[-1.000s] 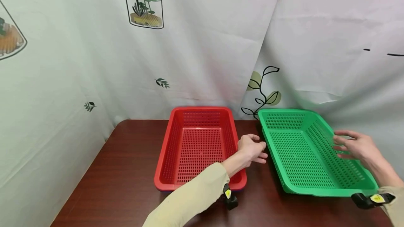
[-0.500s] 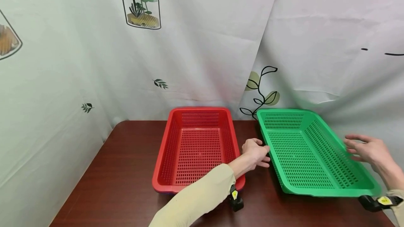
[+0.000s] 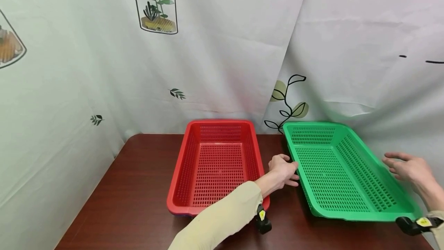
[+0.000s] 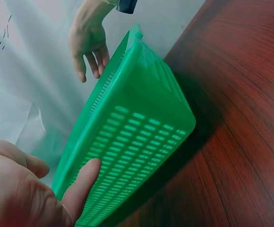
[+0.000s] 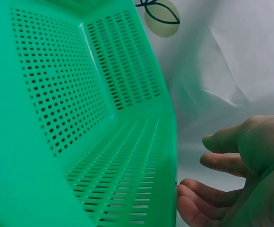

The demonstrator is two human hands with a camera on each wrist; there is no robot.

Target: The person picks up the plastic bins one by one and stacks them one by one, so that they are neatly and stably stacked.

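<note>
Head view: we see two mesh baskets side by side on a dark wooden table (image 3: 138, 188), one red basket (image 3: 215, 165) on the left, one green basket (image 3: 333, 173) to its right, a strip of bare wood between them. Both hold nothing. Our left hand (image 3: 282, 169) sits in that strip, fingers relaxed, fingertips at the green basket's near-left rim; the beige sleeve (image 3: 222, 219) crosses the red basket's front-right corner and hides it. Our right hand (image 3: 407, 167) is spread out, fingers straight, just off the green basket's right rim, gripping nothing. Behind the table hangs a white curtain (image 3: 222, 57) w/ plant prints, wrapping round the left side too. A small black clip w/ yellow tag sits at each wrist (two in all).

Left wrist view: the green basket (image 4: 141, 142) seems tipped, its right side up off the table (image 4: 236, 142). Left hand (image 4: 28, 189) lies flat, one finger pressed against the slotted side wall, not curled round it. Right hand (image 4: 87, 42) is beyond the far rim, fingers down and loose, apart from the plastic.

Right wrist view: green basket (image 5: 80, 118) fills the left, curtain (image 5: 231, 61) behind. Right hand (image 5: 236, 165) is loose, fingers half bent; the lowest fingertips look to be touching the rim, but we can't tell for sure.
</note>
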